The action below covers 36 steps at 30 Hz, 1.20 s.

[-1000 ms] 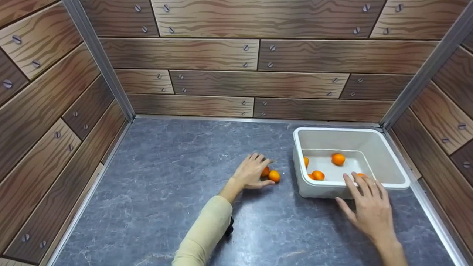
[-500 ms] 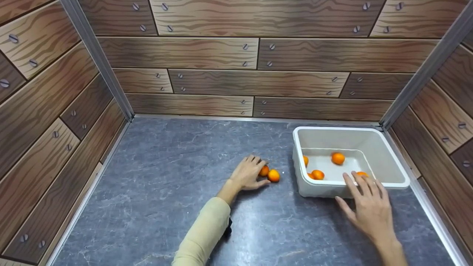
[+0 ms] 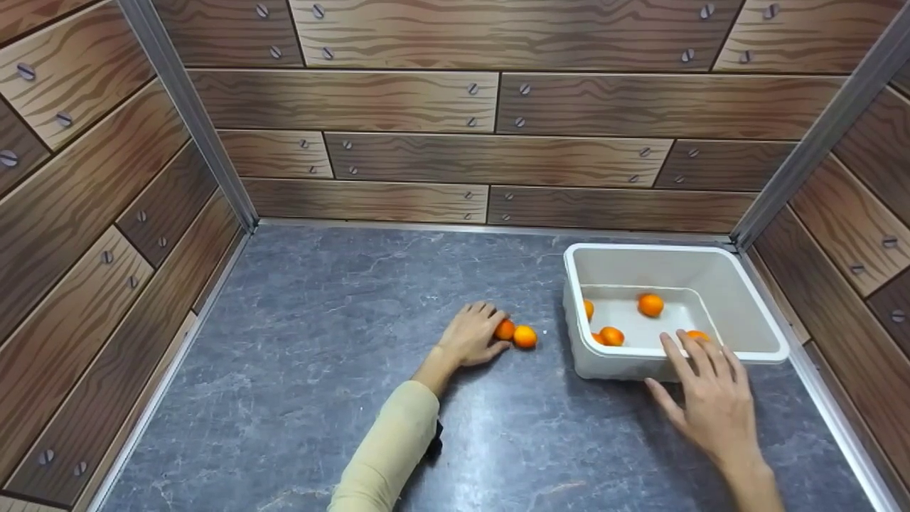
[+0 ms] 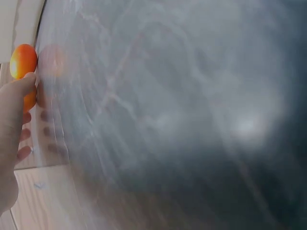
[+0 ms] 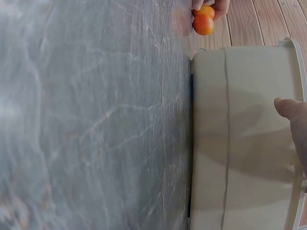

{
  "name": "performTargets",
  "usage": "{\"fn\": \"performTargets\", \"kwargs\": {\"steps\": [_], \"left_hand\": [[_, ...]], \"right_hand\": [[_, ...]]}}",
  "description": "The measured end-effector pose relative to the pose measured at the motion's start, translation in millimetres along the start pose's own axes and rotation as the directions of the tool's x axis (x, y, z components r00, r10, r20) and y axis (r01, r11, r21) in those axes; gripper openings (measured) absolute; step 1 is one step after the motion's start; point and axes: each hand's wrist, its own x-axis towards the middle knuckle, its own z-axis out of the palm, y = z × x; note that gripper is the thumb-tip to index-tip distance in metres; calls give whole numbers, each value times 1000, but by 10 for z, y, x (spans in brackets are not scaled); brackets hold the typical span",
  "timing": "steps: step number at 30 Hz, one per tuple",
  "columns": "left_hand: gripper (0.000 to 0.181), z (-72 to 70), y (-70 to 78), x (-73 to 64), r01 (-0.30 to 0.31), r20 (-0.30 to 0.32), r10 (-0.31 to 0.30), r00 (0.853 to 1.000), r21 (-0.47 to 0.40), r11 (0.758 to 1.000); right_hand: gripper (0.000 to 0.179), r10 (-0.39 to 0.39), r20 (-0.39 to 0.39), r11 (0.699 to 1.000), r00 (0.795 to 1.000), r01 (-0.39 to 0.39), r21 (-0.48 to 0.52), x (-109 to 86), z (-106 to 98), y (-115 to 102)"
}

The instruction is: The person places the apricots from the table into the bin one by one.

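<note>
My left hand (image 3: 470, 334) lies low over the tabletop, its thumb and fingers around a small orange fruit (image 3: 504, 329). Right beside that one, toward the bin, sits a second small orange fruit (image 3: 525, 337). In the left wrist view the thumb (image 4: 24, 86) crosses in front of the gripped fruit and partly hides it. My right hand (image 3: 711, 398) reaches over the front rim of a white plastic bin (image 3: 675, 363), fingers extended across the rim and thumb spread outside the front wall. Several similar fruits (image 3: 650, 305) lie inside the bin; one is partly behind the right fingers.
The grey marbled tabletop (image 3: 320, 341) is enclosed by wood-patterned panels (image 3: 398, 160) at the back and sides, with metal strips along the edges. The bin stands at the right, near the right panel (image 3: 846, 284).
My left hand has drawn slightly left, and its thumb has moved off the second fruit toward the one between thumb and fingers. My right hand and the bin have stayed put.
</note>
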Motion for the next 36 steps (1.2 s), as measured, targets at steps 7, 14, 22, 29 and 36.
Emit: {"fn": "performTargets", "kwargs": {"steps": [7, 14, 22, 29, 36], "left_hand": [[48, -5, -27, -30, -3, -26, 3, 1000, -9, 1000], [48, -27, -61, -59, 12, -55, -12, 998, -3, 1000], [47, -107, -62, -68, 33, -73, -36, 997, -35, 999], [50, -199, -21, -40, 40, -105, -45, 993, -49, 998], [49, -284, 56, -19, 27, -184, -35, 982, -44, 999]], "right_hand": [[74, -2, 19, 1000, 1000, 2, -10, -5, -7, 8], [76, 14, 59, 1000, 998, -13, -21, -18, -18, 14], [72, 1, -38, 1000, 999, -1, 8, 1, 18, 0], [71, -2, -56, 1000, 998, 3, 17, -2, 31, 4], [72, -3, -24, 1000, 1000, 4, 4, 0, 8, 0]]}}
